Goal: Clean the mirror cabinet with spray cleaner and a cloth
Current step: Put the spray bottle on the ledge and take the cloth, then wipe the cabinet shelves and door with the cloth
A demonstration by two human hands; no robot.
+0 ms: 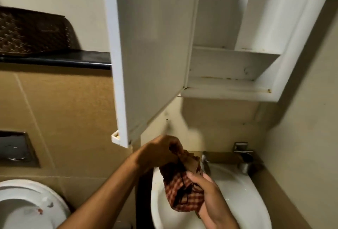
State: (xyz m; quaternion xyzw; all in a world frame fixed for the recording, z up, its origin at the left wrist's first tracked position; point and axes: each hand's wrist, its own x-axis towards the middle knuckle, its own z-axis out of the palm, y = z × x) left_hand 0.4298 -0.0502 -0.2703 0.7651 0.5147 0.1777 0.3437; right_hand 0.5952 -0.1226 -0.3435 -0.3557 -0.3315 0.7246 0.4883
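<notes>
The white mirror cabinet (232, 64) hangs on the wall with its door (151, 49) swung wide open to the left; its stained shelves hold nothing. Below it, over the sink, both my hands hold a red checked cloth (180, 190). My left hand (162, 153) pinches the cloth's top end. My right hand (206, 194) grips the bunched lower part. No spray bottle is in view.
A white sink (236, 192) with a chrome tap (205, 161) sits under the cabinet. A metal cup holder (245, 163) is fixed to the wall at right. At lower left is a toilet (27, 206), with a flush plate (16, 148) and a dark shelf carrying a woven basket (34, 31) above.
</notes>
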